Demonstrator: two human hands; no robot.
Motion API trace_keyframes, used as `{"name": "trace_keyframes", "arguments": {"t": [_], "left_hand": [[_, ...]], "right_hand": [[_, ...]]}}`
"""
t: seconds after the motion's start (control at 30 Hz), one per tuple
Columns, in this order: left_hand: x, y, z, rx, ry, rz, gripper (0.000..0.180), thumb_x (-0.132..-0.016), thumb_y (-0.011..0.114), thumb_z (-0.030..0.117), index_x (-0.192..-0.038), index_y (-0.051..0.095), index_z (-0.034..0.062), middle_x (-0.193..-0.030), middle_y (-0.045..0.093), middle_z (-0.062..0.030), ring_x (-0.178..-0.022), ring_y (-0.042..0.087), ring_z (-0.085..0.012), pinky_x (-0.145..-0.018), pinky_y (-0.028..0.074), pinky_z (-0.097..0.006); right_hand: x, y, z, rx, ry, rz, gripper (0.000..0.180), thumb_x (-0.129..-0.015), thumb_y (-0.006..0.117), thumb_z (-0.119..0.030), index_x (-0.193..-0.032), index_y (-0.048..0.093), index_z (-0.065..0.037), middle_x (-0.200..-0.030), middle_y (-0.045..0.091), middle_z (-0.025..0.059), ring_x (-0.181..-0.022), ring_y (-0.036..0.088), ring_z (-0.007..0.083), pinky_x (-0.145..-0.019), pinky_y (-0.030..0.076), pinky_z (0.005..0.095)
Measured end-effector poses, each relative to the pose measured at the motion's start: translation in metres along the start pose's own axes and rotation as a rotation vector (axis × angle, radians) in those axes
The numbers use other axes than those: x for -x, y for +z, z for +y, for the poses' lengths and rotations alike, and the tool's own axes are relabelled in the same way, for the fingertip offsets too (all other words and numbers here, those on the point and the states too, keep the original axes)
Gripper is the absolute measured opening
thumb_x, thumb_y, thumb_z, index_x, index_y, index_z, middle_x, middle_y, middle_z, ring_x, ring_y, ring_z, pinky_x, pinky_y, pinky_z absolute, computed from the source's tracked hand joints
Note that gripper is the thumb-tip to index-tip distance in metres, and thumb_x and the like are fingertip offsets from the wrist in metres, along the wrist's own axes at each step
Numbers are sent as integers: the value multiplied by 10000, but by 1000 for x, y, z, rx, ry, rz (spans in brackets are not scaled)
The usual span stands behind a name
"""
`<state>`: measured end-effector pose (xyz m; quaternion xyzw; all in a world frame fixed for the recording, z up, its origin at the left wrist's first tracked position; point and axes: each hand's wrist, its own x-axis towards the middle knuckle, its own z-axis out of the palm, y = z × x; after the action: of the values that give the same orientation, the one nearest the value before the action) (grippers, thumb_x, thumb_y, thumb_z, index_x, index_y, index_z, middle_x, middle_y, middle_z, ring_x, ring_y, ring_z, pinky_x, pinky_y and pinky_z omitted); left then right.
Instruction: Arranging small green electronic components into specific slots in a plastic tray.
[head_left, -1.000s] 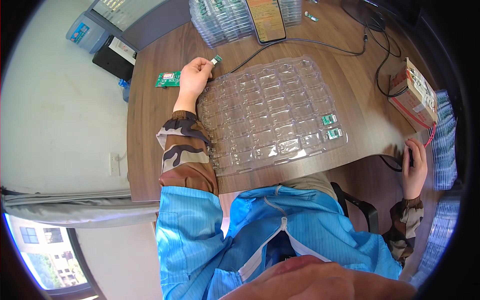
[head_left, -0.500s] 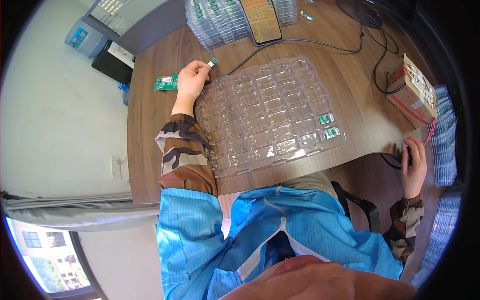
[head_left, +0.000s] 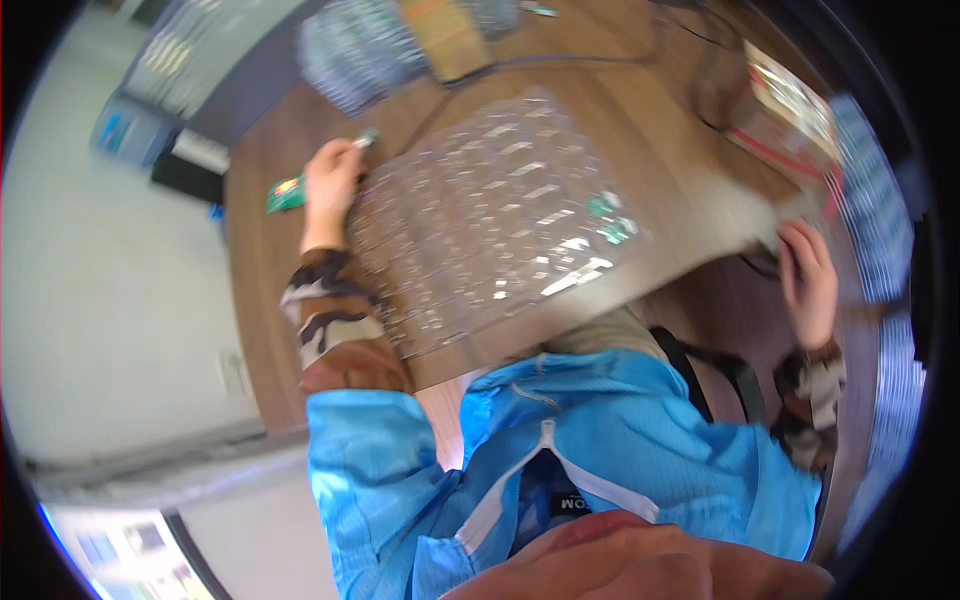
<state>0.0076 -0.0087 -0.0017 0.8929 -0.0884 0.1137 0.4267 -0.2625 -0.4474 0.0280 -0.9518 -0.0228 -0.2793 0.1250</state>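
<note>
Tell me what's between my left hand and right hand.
In the head view, between your left hand and right hand lie the clear tray, holding two green boards, then wooden tabletop.

The tray point(head_left: 465, 225) is smeared by blur; the boards point(head_left: 612, 220) in its right side appear as green patches without detail. Left of the tray, the left hand point(head_left: 332, 180) partly hides a module point(head_left: 285, 194); its held piece point(head_left: 368, 137) is indistinct. Beyond the tray, the upper edge crops the phone point(head_left: 445, 40) and stack point(head_left: 360, 52). Right of the tray, the right hand's point(head_left: 810, 278) grasp is unclear.
</note>
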Motion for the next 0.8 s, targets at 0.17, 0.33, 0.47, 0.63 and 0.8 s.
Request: {"name": "trace_keyframes", "arguments": {"t": [0.17,0.33,0.47,0.63,0.8], "left_hand": [[4,-27,-8,61,-61,37,141,-782,547,170,-771,579,33,-587,490,25,-529,420,-56,-492,335,-193],[-9,-20,-27,119,11,-44,120,-786,543,148,-780,575,33,-583,474,33,-540,410,-44,-503,326,-174],[-6,-14,-23,130,16,-49,109,-792,532,142,-780,572,41,-585,468,35,-544,401,-40,-509,314,-170],[5,-28,-17,38,36,-10,137,-786,541,166,-782,577,34,-593,509,19,-544,436,-52,-507,346,-188],[4,-14,-7,18,12,-13,162,-770,548,181,-784,582,23,-603,551,-10,-557,495,-81,-521,388,-214]], "right_hand": [[-2,11,-21,-113,-242,-109,161,-690,544,-46,-850,544,-29,-860,547,102,-768,544,274,-653,460,339],[14,-8,-28,4,-166,-123,115,-696,563,-88,-800,543,-46,-828,549,80,-728,547,250,-623,464,324],[4,-26,-6,430,49,54,224,-699,592,-146,-894,522,-62,-869,530,90,-761,539,258,-641,464,346],[-9,-2,9,586,194,-119,297,-690,594,-172,-952,492,-76,-869,528,108,-713,567,261,-598,479,355],[-24,-1,19,629,392,-384,268,-686,562,-175,-919,480,-73,-757,577,147,-698,584,298,-593,473,387]]}}
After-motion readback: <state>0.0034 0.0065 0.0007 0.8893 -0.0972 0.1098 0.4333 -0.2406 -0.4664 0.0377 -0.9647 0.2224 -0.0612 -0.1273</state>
